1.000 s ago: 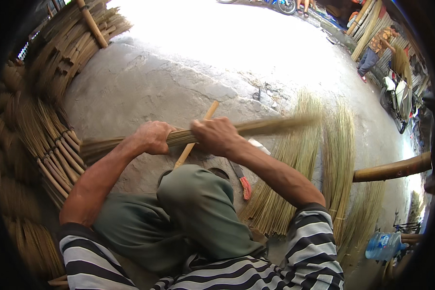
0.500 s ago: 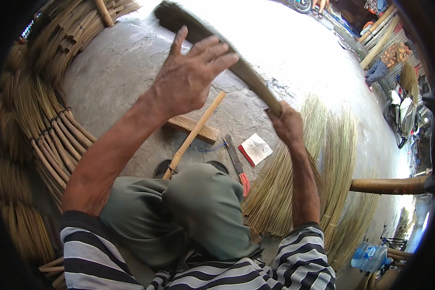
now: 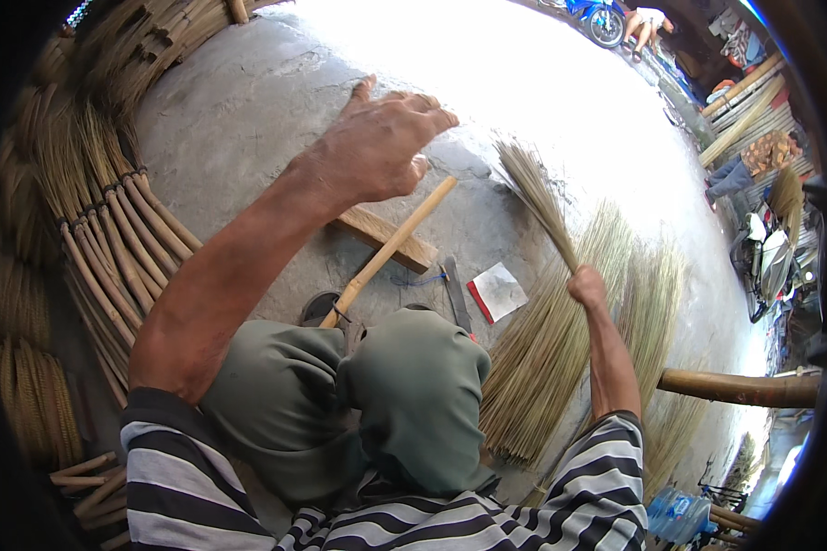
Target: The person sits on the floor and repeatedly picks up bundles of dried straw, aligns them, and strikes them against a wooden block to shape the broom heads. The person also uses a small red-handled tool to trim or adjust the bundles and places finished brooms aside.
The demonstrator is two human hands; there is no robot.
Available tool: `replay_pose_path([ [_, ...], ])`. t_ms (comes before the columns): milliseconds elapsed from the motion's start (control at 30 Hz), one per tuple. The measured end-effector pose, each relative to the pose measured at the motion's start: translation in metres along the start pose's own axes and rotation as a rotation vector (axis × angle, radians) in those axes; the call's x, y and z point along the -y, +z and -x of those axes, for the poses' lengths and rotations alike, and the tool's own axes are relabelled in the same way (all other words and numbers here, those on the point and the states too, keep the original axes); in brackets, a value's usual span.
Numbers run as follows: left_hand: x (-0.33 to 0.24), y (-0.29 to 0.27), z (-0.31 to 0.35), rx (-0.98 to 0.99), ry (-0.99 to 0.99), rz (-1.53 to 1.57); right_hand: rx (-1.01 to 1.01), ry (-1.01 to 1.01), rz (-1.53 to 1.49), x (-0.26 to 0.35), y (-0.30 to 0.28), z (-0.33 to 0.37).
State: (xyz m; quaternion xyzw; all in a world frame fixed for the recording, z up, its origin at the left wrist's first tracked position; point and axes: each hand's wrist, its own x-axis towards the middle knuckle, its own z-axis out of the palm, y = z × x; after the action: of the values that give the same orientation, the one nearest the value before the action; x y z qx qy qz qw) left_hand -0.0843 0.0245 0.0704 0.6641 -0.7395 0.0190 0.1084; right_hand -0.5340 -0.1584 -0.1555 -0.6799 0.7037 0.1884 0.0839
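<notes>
— What is the right hand (image 3: 586,286) holding?

— A thin bunch of straw (image 3: 535,197). The fingers are closed tight around its lower end. The loose tips point up and fan out above the concrete floor (image 3: 248,119).

— Is it heavy?

— I think it is light. The stalks look thin and springy, so they would bend and could slip apart. The tight end, where the hand is now, seems the best place to grab.

— And the left hand (image 3: 377,147)?

— It is up in the air, holding nothing. The fingers are open and a bit curled, with the arm stretched forward.

— What lies under it?

— A long wooden stick (image 3: 390,250) rests across a flat piece of wood (image 3: 381,237). A knife (image 3: 457,296) and a small card (image 3: 498,292) lie just beside it. A big pile of straw (image 3: 560,340) lies by the right arm.
</notes>
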Motion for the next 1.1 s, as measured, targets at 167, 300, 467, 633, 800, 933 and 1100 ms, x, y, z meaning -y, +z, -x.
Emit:
replay_pose_path([
  [167,-0.007,-0.006,0.002,0.110,-0.013,0.052,-0.080,0.064,-0.050,-0.012,-0.018,0.017],
  [300,-0.011,-0.007,0.001,0.105,-0.006,0.069,-0.228,-0.078,0.029,-0.044,-0.070,0.031],
  [467,-0.013,-0.006,-0.004,0.043,0.035,0.128,-0.436,-0.162,-0.025,-0.028,-0.101,0.080],
  [633,-0.031,-0.005,-0.009,-0.254,0.284,0.202,-0.563,-0.227,-0.028,0.005,-0.155,0.147],
  [800,-0.073,-0.001,-0.007,-0.349,0.473,0.040,-0.642,-0.516,0.083,0.087,-0.213,0.225],
  [933,-0.060,-0.016,-0.002,-0.360,0.378,0.112,-0.696,-0.785,0.163,0.147,-0.248,0.280],
  [1100,-0.008,-0.028,0.017,-0.117,0.100,0.189,-0.814,-0.899,0.289,0.202,-0.274,0.315],
])
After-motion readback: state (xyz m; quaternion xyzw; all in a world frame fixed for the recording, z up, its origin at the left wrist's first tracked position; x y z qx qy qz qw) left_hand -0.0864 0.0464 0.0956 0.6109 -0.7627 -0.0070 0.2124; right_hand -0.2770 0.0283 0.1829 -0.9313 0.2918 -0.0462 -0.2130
